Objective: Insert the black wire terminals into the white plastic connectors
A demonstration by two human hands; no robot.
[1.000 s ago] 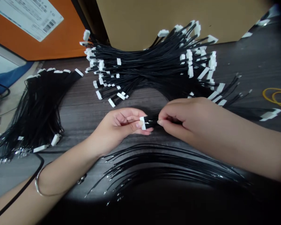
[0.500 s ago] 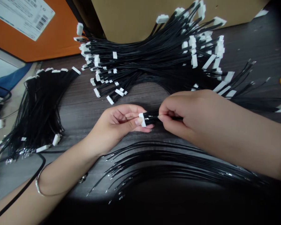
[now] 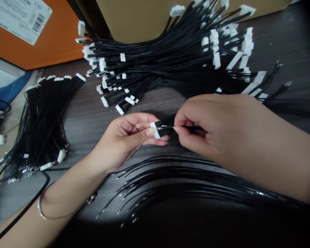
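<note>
Head view, sole view.

Item: one white plug [image 3: 155, 131], centre of the frame, set at a slight tilt. Black wires ran from its right side.

Item: left hand [image 3: 129, 132], centre. Thumb and fingers were clamped on the plug, thumb on the near face, other fingertips behind and below. Bracelet [image 3: 41, 208] on the wrist, lower left.

Item: right hand [image 3: 204, 124], right of centre. Thumb and forefinger were together, pinching a thin wire [image 3: 169, 127] that pointed left at the plug. Bright metal tips showed just beside the plug; whether any sat in a slot could not be told.

Handling note, by judgement: the step called for a plug held square and steady, the wire gripped close behind its metal tip so that it would not buckle, and a straight push in line with the slot. A light tug afterwards would have tested the seat. Neighbouring wires were best kept flat, clear of the slots.

Item: loose wires [image 3: 170, 170], metal-tipped, lower centre, fanned in a curve.

Item: large bundle of plugged wires [image 3: 157, 58], upper centre; smaller bundle [image 3: 43, 110], left edge region.

Item: dark table [image 3: 88, 100], beneath all.

Item: orange box [image 3: 59, 38], upper left; tan box [image 3: 134, 20], top centre.
</note>
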